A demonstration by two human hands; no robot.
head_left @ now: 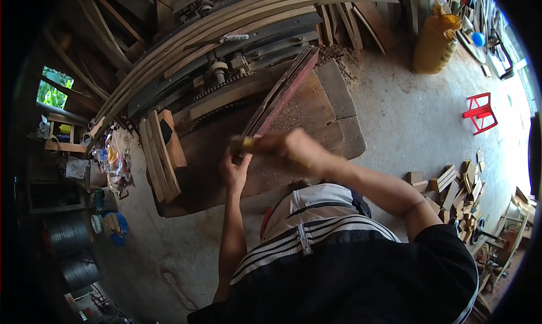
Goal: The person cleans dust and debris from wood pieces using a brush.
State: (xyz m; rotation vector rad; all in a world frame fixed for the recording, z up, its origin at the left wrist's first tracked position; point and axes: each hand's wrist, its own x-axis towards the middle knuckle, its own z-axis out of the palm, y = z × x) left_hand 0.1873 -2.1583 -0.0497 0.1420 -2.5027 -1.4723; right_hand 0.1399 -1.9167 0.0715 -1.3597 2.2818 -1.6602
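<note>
My right hand (302, 150), smeared by motion, is closed around a blurred wooden-handled tool (265, 144). The tool's yellowish end lies over the fingers of my left hand (232, 170), and its exact kind cannot be made out. My left hand is closed at the near end of a long reddish beam with a dark groove (282, 95); what its fingers pinch is hidden behind the tool. That beam lies slantwise across a brown wooden worktable (307, 112) scattered with shavings.
Several wooden strips (161, 157) lie at the table's left end. Behind the table are a machine with a chain (220, 73) and long curved boards (254, 13). To the right are a yellow sack (435, 44), a red stool (480, 114) and a pile of wood blocks (460, 194).
</note>
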